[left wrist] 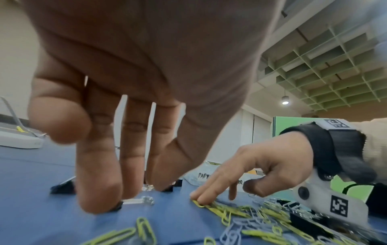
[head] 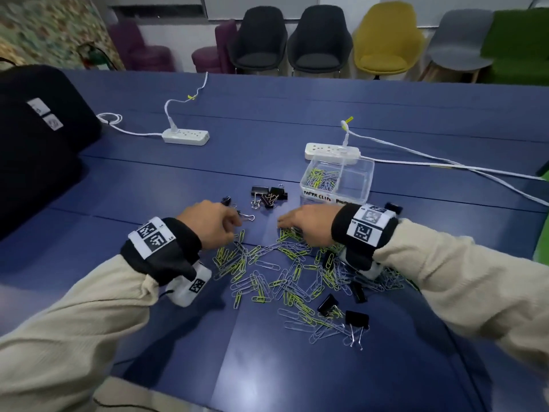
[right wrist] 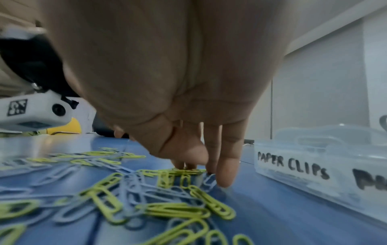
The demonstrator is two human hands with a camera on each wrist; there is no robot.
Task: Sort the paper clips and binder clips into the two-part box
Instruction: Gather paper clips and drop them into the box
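A loose heap of yellow and pale blue paper clips (head: 285, 278) covers the blue table (head: 148, 179) in front of me. Black binder clips lie in a group (head: 269, 194) beyond my hands, and more (head: 356, 318) lie at the heap's near right. The clear two-part box (head: 337, 181), labelled PAPER CLIPS (right wrist: 293, 164) on its left half, holds paper clips on that side. My left hand (head: 234, 223) points its fingers down, one fingertip touching a small binder clip (left wrist: 136, 201). My right hand (head: 280, 224) presses straight fingertips (right wrist: 226, 179) on yellow clips at the heap's far edge, thumb apart.
Two white power strips (head: 185, 136) (head: 331, 151) with cables lie behind the box. A black bag (head: 38, 138) takes up the table's left side. Chairs stand beyond the far edge. Bare table shows between the hands and at the near edge.
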